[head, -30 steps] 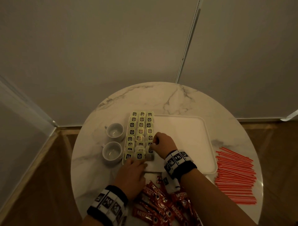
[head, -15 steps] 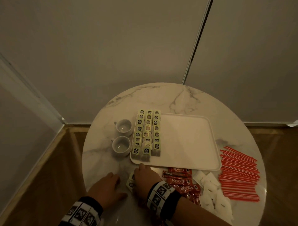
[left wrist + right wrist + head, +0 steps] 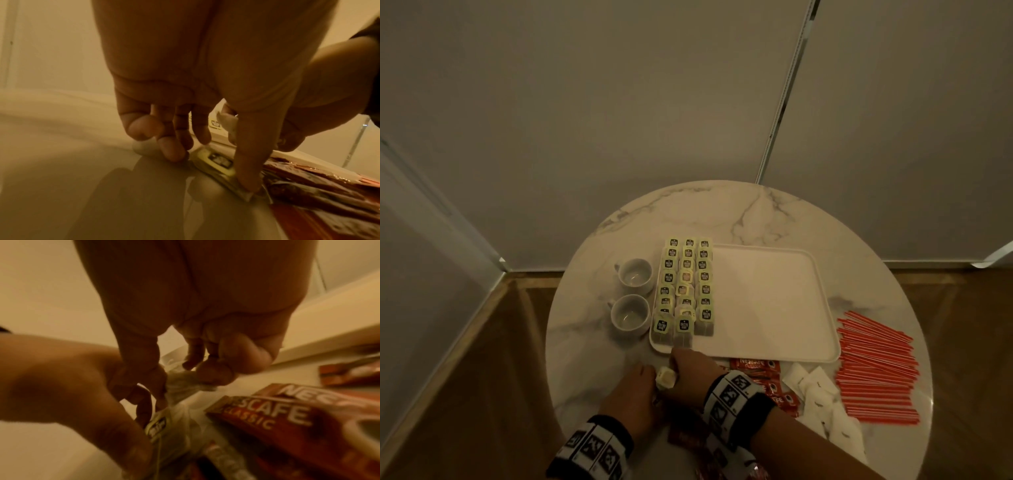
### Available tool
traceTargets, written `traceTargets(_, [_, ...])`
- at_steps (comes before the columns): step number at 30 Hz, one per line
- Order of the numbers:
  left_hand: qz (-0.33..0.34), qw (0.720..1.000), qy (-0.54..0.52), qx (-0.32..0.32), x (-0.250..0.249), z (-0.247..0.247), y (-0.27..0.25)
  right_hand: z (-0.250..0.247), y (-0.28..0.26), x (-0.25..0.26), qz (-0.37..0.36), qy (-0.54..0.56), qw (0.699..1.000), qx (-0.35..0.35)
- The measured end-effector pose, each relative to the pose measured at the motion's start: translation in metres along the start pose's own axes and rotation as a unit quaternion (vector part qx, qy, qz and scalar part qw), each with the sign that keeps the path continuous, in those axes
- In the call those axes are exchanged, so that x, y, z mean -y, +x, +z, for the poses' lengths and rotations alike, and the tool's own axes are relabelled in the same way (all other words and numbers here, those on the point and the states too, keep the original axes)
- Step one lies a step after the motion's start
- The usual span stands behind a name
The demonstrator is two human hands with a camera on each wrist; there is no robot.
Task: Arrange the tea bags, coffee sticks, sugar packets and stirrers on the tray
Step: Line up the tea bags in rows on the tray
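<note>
On the round marble table (image 3: 722,212) sits a white rectangular tray (image 3: 767,301), and everything else is placed against it. Along the tray's left edge run three neat columns of tea bags (image 3: 686,284), overlapped like shingles, each showing a pale yellow-green tag with a dark square logo; the nearest ones show their brownish mesh pouches at the tray's front rim. The rest of the tray is bare white.

Just in front of the tray's front-left corner the two hands meet. The right hand (image 3: 690,371) has its fingers curled down and pinches a loose tea bag (image 3: 666,378), pale and crumpled, seen from the right wrist camera as a bunched whitish pouch (image 3: 185,384) between thumb and fingertips. The left hand (image 3: 631,397), just left of it, presses its thumb on another tea bag (image 3: 218,162) lying flat on the marble, yellow tag up, the other fingers curled beside it.

In front of the tray's front edge lie red Nescafé Classic coffee sticks (image 3: 760,368), heaped loosely, and right of them white sugar packets (image 3: 822,397) in a scatter. Right of the tray, red-orange stirrers (image 3: 876,366) lie in a broad parallel layer. Left of the tray stand two white cups (image 3: 631,294), one behind the other.
</note>
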State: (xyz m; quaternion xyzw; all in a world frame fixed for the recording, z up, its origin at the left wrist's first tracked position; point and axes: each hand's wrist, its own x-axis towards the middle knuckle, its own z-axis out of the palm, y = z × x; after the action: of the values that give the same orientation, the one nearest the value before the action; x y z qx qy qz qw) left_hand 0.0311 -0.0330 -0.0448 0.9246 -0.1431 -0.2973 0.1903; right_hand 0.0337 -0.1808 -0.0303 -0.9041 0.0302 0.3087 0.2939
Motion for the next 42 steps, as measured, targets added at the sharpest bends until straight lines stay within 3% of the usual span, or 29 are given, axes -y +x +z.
traceTargets(3, [0.001, 0.999, -0.035, 0.002, 0.001, 0.0, 0.003, -0.007, -0.002, -0.007, 0.005, 0.083, 0.996, -0.039])
traceTargets(7, [0.003, 1.0, -0.011, 0.012, 0.002, 0.001, 0.007, -0.029, 0.003, -0.021, 0.057, 0.139, 0.972, -0.182])
traceTargets(10, [0.011, 1.0, -0.006, 0.006, -0.001, 0.002, 0.009, -0.04, 0.011, -0.026, 0.1, 0.164, 0.953, -0.235])
traceTargets(22, [-0.001, 0.999, -0.017, 0.03, -0.004, -0.002, 0.013, -0.023, 0.036, -0.032, 0.161, 0.2, 0.931, -0.26])
traceTargets(31, [-0.009, 1.0, -0.02, -0.017, -0.004, -0.003, 0.018, -0.026, 0.03, -0.033, 0.164, 0.211, 0.929, -0.256])
traceTargets(42, [-0.007, 0.998, -0.064, -0.026, -0.008, -0.015, 0.02, -0.031, 0.029, -0.036, 0.168, 0.194, 0.934, -0.249])
